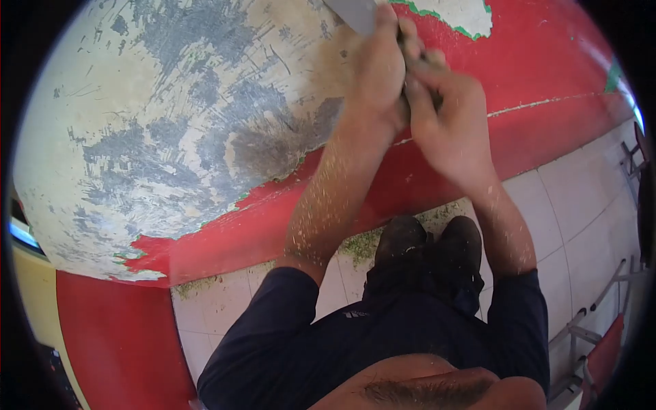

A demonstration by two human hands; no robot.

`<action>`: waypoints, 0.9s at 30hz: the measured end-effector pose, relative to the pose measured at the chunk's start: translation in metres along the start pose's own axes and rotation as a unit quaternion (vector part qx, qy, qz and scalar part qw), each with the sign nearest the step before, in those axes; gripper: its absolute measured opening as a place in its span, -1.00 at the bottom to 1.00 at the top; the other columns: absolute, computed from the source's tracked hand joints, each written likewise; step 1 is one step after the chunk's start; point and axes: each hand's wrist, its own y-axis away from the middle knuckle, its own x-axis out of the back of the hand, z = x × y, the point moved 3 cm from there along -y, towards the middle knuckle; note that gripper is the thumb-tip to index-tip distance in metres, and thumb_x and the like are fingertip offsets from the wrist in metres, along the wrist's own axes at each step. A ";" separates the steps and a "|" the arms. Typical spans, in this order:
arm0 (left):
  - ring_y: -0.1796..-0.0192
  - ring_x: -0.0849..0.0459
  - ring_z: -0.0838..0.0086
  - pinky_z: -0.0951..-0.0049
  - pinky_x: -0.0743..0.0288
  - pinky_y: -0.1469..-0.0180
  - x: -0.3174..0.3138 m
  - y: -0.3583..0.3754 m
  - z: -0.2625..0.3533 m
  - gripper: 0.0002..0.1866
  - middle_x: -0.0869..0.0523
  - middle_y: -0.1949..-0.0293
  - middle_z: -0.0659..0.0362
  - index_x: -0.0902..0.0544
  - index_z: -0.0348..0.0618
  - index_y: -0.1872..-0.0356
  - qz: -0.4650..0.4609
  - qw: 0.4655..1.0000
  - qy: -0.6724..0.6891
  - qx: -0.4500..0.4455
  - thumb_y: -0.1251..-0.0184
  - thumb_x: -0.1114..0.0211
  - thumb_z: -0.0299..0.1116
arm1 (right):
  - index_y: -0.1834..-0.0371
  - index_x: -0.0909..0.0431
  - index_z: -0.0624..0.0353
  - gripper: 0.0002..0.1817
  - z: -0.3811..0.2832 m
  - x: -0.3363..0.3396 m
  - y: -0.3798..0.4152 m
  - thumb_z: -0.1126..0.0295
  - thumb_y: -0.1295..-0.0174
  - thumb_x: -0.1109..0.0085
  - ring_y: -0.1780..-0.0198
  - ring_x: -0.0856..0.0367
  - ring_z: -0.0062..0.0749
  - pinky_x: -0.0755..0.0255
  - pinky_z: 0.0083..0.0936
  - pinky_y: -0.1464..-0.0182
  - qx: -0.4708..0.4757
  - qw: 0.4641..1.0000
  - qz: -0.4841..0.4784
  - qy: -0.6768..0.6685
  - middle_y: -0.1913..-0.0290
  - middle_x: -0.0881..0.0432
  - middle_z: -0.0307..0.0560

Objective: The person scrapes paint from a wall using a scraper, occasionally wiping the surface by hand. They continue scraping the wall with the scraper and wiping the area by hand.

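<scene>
Both my hands are raised to a red wall (547,61). A grey scraper blade (354,12) sticks out at the upper left of my left hand (383,65), whose fingers wrap round the tool's dark handle. My right hand (447,113) closes round the lower part of the same handle, close beside the left. Both hands are slightly blurred. Left of them a large stripped patch (205,123) shows cream and grey scratched areas with ragged green and red edges. Paint flecks cover my forearms.
Green-yellow paint chips (361,247) lie on the pale tiled floor (540,219) at the wall's foot. My knees are just below the wall. Metal frames with a red panel (605,355) stand at the lower right. A red surface (119,342) is at the lower left.
</scene>
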 end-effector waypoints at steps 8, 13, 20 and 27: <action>0.53 -0.48 0.36 0.35 -0.46 0.41 0.013 -0.008 -0.009 -0.57 -0.34 0.64 0.25 -0.36 -0.10 0.47 -0.027 0.999 0.021 -0.008 -0.55 0.11 -0.02 | 0.38 -0.58 0.31 -0.86 0.002 -0.004 0.004 0.49 -0.15 -0.02 0.50 -0.53 0.14 -0.43 -0.26 0.41 -0.033 0.999 -0.028 0.009 0.57 -0.47 0.24; 0.58 -0.51 0.33 0.32 -0.51 0.45 -0.011 -0.013 0.025 -0.55 -0.35 0.65 0.23 -0.37 -0.16 0.49 -0.039 0.992 -0.064 -0.105 -0.54 0.09 -0.04 | 0.33 -0.59 0.33 -0.85 -0.014 -0.004 -0.020 0.53 -0.18 -0.01 0.57 -0.51 -0.12 -0.39 -0.41 0.43 0.027 0.999 0.031 0.014 0.56 -0.49 0.21; 0.53 -0.49 0.43 0.39 -0.52 0.40 -0.021 -0.007 0.020 -0.62 -0.35 0.66 0.30 -0.41 -0.08 0.41 -0.015 1.000 -0.006 -0.021 -0.54 0.06 -0.03 | 0.03 -0.59 0.40 -0.71 -0.007 0.002 -0.017 0.65 -0.21 0.02 0.48 -0.41 -0.64 -0.33 -0.62 0.41 -0.054 0.993 0.014 -0.104 0.56 -0.45 -0.14; 0.57 -0.43 0.44 0.36 -0.47 0.47 -0.023 -0.013 0.020 -0.64 -0.37 0.66 0.26 -0.42 -0.18 0.43 -0.010 0.996 -0.019 -0.083 -0.52 -0.01 -0.13 | 0.05 -0.59 0.42 -0.73 0.014 0.004 -0.015 0.60 -0.31 0.09 0.47 -0.29 -0.75 -0.21 -0.68 0.44 -0.067 0.995 -0.051 -0.046 0.51 -0.42 -0.30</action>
